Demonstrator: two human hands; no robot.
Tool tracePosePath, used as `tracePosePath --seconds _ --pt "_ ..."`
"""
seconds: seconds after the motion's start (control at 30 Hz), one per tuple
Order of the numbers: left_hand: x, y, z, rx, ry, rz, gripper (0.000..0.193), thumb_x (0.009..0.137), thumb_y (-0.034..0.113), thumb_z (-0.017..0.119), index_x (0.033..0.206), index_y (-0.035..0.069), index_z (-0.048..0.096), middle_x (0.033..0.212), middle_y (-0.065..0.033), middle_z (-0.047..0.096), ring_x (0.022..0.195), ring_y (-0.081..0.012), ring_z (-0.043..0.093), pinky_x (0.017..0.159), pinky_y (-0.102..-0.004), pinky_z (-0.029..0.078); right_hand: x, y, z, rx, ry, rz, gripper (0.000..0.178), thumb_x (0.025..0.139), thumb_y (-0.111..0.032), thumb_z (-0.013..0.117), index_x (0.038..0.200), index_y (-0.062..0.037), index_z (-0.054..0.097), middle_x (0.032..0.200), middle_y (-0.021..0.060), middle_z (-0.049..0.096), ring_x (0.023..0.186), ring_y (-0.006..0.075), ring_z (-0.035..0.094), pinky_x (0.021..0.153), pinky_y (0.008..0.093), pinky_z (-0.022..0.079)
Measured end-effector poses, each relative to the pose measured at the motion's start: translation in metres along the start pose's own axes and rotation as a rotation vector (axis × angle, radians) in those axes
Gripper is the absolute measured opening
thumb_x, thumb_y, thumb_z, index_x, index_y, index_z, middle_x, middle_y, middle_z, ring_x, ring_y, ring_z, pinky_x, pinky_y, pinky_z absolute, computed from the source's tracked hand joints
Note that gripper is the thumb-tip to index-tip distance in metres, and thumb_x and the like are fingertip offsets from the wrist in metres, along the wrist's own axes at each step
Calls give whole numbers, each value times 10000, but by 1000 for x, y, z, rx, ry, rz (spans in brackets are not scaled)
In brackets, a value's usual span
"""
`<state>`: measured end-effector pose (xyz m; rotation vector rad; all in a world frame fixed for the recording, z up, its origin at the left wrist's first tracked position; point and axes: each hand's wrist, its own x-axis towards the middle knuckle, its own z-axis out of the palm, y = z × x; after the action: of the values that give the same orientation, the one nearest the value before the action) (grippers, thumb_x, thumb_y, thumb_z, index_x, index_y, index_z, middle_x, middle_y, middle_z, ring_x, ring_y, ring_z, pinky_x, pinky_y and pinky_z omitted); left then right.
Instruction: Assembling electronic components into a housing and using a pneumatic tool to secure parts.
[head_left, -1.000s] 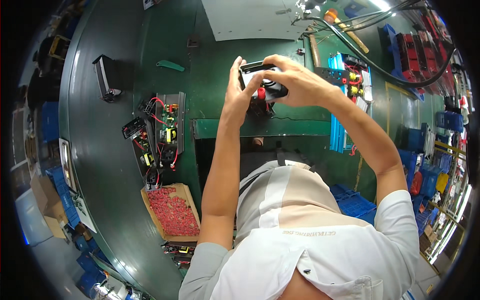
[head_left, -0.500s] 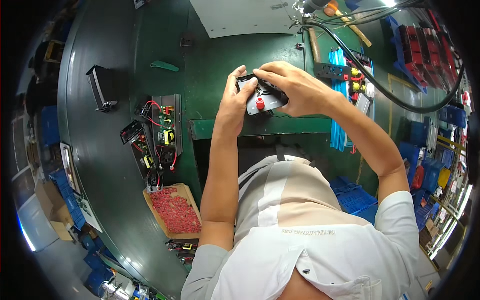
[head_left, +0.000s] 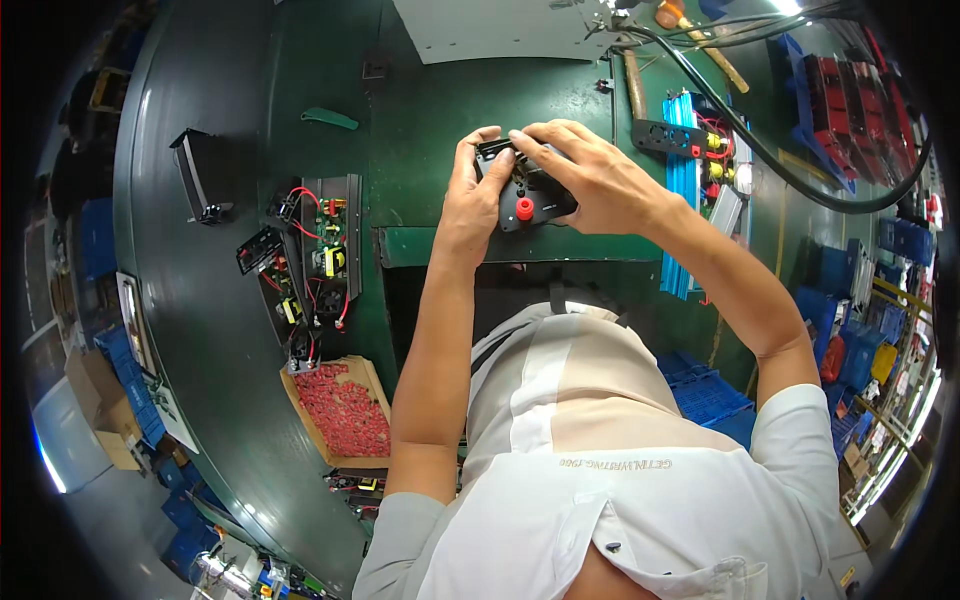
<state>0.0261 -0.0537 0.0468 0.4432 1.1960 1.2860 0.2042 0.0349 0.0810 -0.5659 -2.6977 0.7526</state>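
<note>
Both of my hands are on a dark end panel point(head_left: 545, 206), above the green bench near its front edge. A round red terminal knob point(head_left: 524, 208) stands out of its face, with a small black part just above it. My left hand point(head_left: 472, 205) grips the panel's left side, thumb laid over the upper face. Over the top and right side curls my right hand point(head_left: 592, 178), its fingertips at the upper edge. Those fingers partly cover the panel's upper half, so the detail there is hard to make out.
On the left, open circuit-board assemblies point(head_left: 335, 245) with red wires lie beside a cardboard box point(head_left: 378, 385) of small red parts. Farther left stands a black housing point(head_left: 200, 180). To the right are blue finned housings point(head_left: 680, 200), a hammer point(head_left: 635, 85) and a hanging black cable point(head_left: 740, 125).
The panel has tilted slightly; its face, pale with glare before, now looks dark. My hands keep their hold with small finger shifts, and the whole view has moved a little.
</note>
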Motion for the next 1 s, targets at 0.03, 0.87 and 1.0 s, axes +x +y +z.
tracePosePath --seconds 0.03,0.87,1.0 --pt "1 1 -1 53 17 8 398 1060 217 601 1410 73 476 1127 -78 591 1006 -123 602 872 -278 538 0 2 3 -20 12 -11 932 583 -21 874 1449 -24 527 1391 192 540 1254 398 561 1053 468 514" --pt "3 9 7 353 228 98 272 1018 238 670 1195 53 579 1048 -73 649 875 -130 650 753 -291 546 0 -12 25 -122 183 50 1017 495 -101 895 1436 9 525 1367 195 508 1232 405 518 1043 492 493" --pt "4 9 6 333 211 89 252 1021 229 670 1179 59 572 1034 -62 625 866 -123 644 759 -281 550 -1 -16 26 -85 186 83 1044 460 -49 878 1437 5 514 1379 206 498 1233 437 517 1069 517 480"
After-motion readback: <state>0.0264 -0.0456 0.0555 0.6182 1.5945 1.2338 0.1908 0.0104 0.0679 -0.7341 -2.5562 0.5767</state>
